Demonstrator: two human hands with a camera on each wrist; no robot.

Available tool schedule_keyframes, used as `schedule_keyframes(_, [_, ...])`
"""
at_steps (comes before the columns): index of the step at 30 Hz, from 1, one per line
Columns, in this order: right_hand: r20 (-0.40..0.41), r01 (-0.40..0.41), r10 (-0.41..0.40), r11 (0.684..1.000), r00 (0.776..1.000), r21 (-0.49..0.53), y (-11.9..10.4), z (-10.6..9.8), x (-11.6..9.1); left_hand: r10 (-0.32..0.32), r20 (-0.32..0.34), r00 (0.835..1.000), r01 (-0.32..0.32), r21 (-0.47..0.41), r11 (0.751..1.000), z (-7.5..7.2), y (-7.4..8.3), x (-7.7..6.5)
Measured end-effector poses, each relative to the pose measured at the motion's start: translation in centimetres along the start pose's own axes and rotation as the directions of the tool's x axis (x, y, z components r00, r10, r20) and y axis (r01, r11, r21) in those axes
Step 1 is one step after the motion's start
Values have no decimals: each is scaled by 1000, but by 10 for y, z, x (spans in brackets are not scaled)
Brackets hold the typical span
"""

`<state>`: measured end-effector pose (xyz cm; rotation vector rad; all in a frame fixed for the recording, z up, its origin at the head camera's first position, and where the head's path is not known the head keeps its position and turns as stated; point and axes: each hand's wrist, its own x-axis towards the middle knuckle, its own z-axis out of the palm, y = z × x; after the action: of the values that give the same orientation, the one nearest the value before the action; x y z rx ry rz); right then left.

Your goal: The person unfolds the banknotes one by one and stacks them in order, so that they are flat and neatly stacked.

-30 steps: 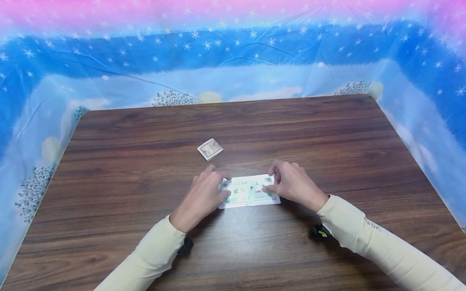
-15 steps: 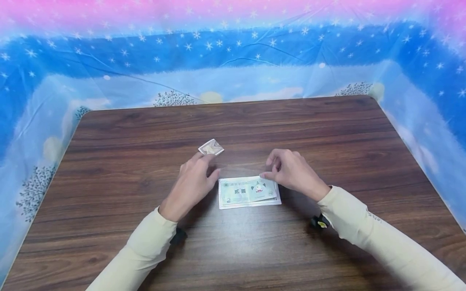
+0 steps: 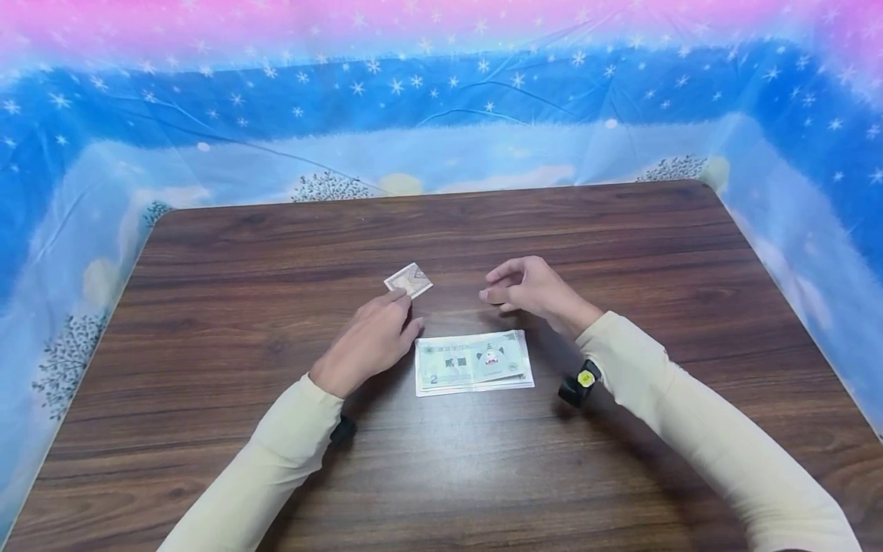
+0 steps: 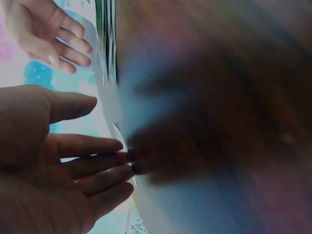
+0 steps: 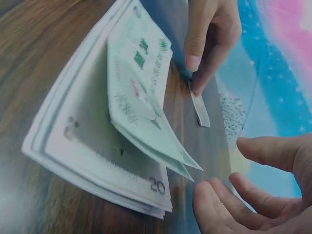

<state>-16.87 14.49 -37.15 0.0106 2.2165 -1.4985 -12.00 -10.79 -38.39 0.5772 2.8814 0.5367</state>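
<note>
A small folded brownish banknote point(image 3: 414, 276) lies on the table beyond my left hand point(image 3: 367, 331). The left fingertips rest on its near edge; in the left wrist view those fingers point(image 4: 92, 146) are fairly straight. Closer to me is a stack of play banknotes point(image 3: 469, 369). Its top green-white note point(image 5: 139, 78) is folded, and its loose ends lift off the larger note below, marked 20. My right hand point(image 3: 541, 295) hovers beyond the stack's right side, thumb and fingers apart, holding nothing.
The dark wood-grain table point(image 3: 248, 276) reaches to a rounded far edge. A blue and pink snowflake cloth point(image 3: 441, 84) hangs around its back and sides. Black straps with small devices sit at both wrists, the right one point(image 3: 578, 383) bearing a yellow mark.
Both hands have left the stack. The left reached forward to the folded banknote and slid it slightly right. The right hand let go of the top note and moved forward.
</note>
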Motion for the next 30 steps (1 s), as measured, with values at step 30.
schedule_keyframes(30, [39,-133,127,936,991,325,-7,20,22,126,126,984,-108,-139,984,2,32,18])
